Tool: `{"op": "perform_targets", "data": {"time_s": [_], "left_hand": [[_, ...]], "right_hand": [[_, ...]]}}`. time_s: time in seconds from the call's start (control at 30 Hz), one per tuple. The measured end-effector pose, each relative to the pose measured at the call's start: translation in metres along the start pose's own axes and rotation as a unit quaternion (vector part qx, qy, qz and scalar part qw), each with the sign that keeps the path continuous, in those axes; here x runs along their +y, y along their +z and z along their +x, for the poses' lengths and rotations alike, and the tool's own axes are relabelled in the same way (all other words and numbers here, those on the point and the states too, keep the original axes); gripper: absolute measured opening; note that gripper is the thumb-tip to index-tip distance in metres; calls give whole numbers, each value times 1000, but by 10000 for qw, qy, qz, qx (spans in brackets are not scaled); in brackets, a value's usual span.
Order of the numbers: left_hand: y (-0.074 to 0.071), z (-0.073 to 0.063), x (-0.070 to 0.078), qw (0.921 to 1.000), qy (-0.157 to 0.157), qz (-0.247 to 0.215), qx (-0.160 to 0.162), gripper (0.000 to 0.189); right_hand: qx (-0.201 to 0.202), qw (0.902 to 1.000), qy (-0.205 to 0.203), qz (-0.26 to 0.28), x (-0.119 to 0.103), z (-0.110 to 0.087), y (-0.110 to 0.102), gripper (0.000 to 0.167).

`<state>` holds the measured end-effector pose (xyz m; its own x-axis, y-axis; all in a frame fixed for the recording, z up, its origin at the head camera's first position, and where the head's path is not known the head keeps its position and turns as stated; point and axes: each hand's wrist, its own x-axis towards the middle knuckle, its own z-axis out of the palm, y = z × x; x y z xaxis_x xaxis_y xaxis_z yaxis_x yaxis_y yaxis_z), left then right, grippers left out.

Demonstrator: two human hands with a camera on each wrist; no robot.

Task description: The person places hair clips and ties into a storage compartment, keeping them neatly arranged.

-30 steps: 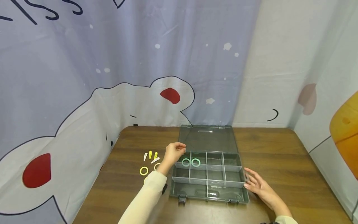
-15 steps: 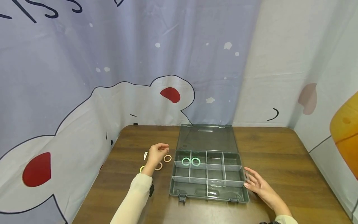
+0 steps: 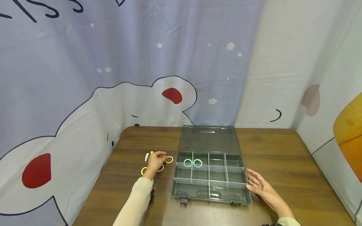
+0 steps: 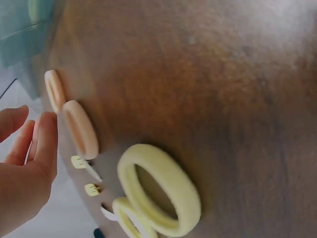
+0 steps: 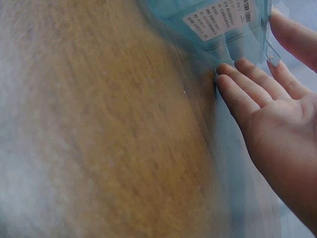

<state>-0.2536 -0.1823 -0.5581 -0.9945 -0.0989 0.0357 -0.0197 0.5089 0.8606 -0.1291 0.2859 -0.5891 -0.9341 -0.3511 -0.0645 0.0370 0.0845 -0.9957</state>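
Note:
My left hand (image 3: 156,162) hovers over a small group of hair ties, fingers loosely bent and holding nothing. Closest to its fingertips are a beige hair tie (image 3: 169,159) and a peach hair tie (image 4: 80,130). A yellow hair tie (image 4: 159,191) lies nearer the wrist, overlapping another yellow one. Behind the hand, a white hair clip (image 3: 146,157) and a yellow hair clip (image 3: 151,152) are partly covered. With straight fingers, my right hand (image 3: 261,190) touches the right side of a grey, see-through compartment box (image 3: 209,199). Two mint green hair ties (image 3: 197,163) sit in its back-left compartments.
The box's lid (image 3: 209,139) lies folded back toward the curtain (image 3: 215,62). A latch (image 3: 183,200) sticks out from the front edge. Brown wooden table (image 3: 282,157) surrounds the box. A printed label (image 4: 10,10) is not readable; the box corner (image 4: 25,44) appears beyond the left hand.
My left hand has moved left from over the box's back-left compartment to the hair ties, then slightly lower. The right hand stays at the box's side.

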Motion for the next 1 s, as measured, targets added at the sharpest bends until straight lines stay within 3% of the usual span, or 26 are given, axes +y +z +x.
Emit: {"op": "perform_targets", "data": {"time_s": [0.23,0.5,0.77,1.0], "left_hand": [[6,3,-10,9986,217,473,23,15],[16,4,-10,9948,558,852,65,12],[23,1,-4,9908,355,1239,408,6],[25,1,-1,9891,406,1318,520,5]], "right_hand": [[-41,9999,-90,118,2,0,0,68],[-134,9994,-209,239,3,0,0,68],[-121,9996,-182,166,3,0,-1,68],[-107,9998,-146,23,3,0,-1,67]]}}
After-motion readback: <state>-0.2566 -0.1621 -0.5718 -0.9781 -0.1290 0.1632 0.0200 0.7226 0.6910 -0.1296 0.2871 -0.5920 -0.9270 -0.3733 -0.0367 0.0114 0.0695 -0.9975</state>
